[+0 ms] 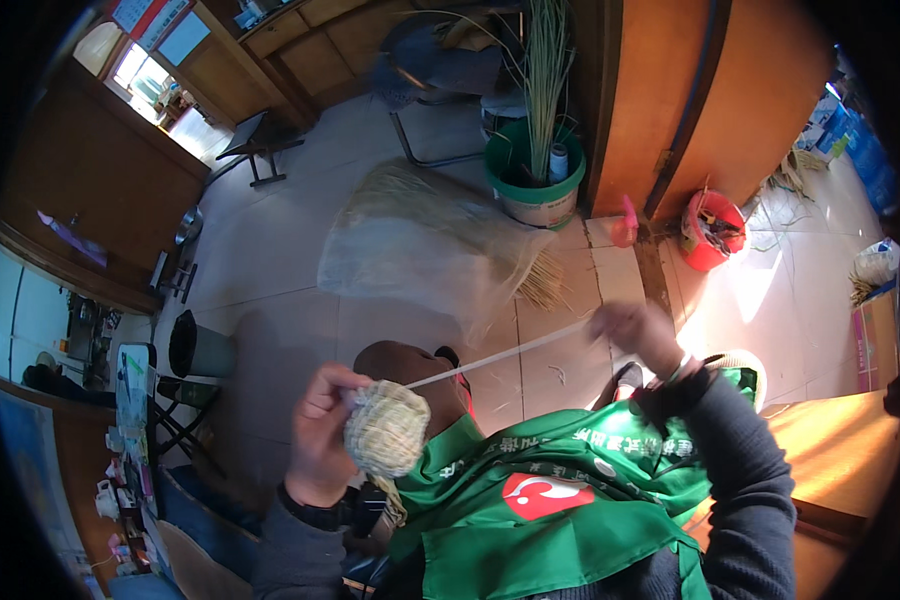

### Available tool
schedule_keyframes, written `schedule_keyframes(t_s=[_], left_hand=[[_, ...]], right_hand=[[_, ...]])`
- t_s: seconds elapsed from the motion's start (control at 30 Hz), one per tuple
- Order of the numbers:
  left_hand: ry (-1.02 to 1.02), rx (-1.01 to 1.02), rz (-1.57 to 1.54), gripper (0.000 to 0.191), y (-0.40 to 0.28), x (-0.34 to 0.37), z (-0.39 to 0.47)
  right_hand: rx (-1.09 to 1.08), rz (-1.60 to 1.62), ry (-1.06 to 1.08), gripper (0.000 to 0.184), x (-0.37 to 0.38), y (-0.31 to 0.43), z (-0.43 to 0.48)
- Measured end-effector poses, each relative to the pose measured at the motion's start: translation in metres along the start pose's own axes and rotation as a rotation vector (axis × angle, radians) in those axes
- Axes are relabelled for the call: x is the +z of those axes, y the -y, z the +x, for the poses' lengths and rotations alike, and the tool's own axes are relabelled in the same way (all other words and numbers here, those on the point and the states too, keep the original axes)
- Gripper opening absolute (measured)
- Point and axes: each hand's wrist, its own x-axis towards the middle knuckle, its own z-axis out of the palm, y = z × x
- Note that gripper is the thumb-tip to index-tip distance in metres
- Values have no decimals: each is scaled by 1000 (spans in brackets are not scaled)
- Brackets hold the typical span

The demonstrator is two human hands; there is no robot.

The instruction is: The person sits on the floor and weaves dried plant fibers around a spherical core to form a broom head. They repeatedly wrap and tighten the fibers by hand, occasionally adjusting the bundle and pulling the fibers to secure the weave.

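My left hand (324, 427) holds a small round woven straw piece (387, 429), pale green and cream, above my lap. A pale strand (499, 356) runs taut from the top of the woven piece up to my right hand (630, 328), which is blurred and grips its far end. More straw-coloured material (391, 501) hangs below the woven piece, beside the black band on my left wrist. A green apron (570, 465) with white writing and a red patch covers my lap.
On the tiled floor ahead lies a straw bundle (541, 281) in clear plastic. Beyond stands a green bucket (536, 196) with long stalks and a thread spool. A red bucket (712, 229) of tools is at right, a grey bin (208, 345) at left, a wooden surface (832, 450) at lower right.
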Motion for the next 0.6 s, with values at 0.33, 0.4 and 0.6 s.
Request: schedule_keyframes(t_s=[0.33, 0.4, 0.6], left_hand=[[458, -189, 884, 13, 54, 37, -13], [512, -291, 821, 13, 59, 42, -22], [502, -329, 774, 11, 69, 50, -35]], right_hand=[[-65, 376, 472, 27, 57, 26, -21], [41, 102, 853, 27, 78, 32, -29], [-225, 773, 617, 26, 73, 41, -46]])
